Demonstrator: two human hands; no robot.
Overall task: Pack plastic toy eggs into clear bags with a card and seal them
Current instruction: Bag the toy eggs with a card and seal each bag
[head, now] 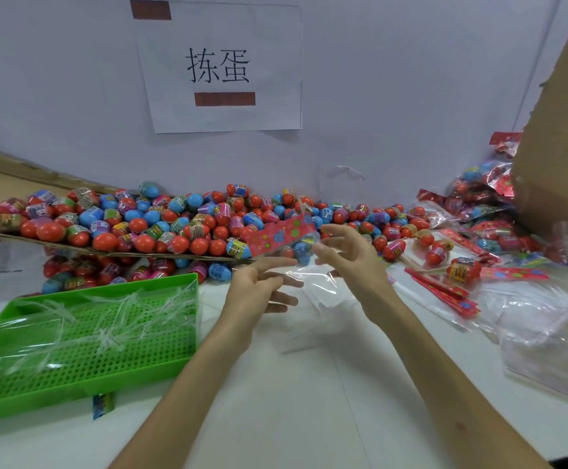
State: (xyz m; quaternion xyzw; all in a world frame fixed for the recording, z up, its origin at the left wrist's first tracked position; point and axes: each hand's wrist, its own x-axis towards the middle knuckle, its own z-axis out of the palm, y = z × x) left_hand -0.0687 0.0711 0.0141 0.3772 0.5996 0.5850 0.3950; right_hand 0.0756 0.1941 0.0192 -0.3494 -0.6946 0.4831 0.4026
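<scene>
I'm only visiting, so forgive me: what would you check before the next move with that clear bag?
1. The red card sits at the top of the bag: ok.
2. Bag filled: cannot tell; the egg pile shows through it.
3. Bag sealed: cannot tell.
4. Grip: the right hand pinches the bag's edge, ok; the left hand, cannot tell.
5. Stock of spare cards to the right: ok.

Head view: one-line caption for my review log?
Right hand holds a clear bag with red card, left hand open beside it, egg pile behind.
</scene>
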